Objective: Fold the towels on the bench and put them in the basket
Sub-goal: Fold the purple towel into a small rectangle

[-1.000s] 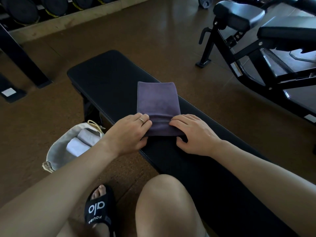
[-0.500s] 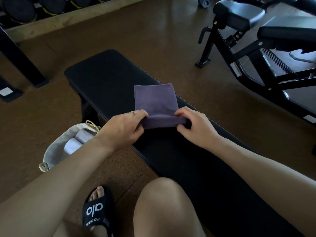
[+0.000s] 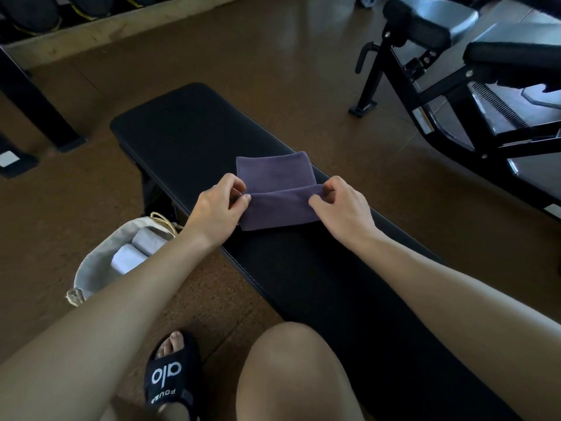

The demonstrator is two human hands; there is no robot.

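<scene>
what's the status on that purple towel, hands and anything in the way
Both hands pinching: left hand, right hand. Purple towel mid-fold on the bench, near edge lifted. Basket on the floor holds two rolled towels; nothing blocking.

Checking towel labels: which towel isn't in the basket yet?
The purple towel, on the bench, pinched by both hands. The two pale rolled towels already lie in the basket.

Both forearms bare, no sleeves in view. Ring on a finger of left hand. Right hand without rings showing. Bare knee. Left foot in black open-toe slide sandal, white "alo" lettering across strap.
</scene>
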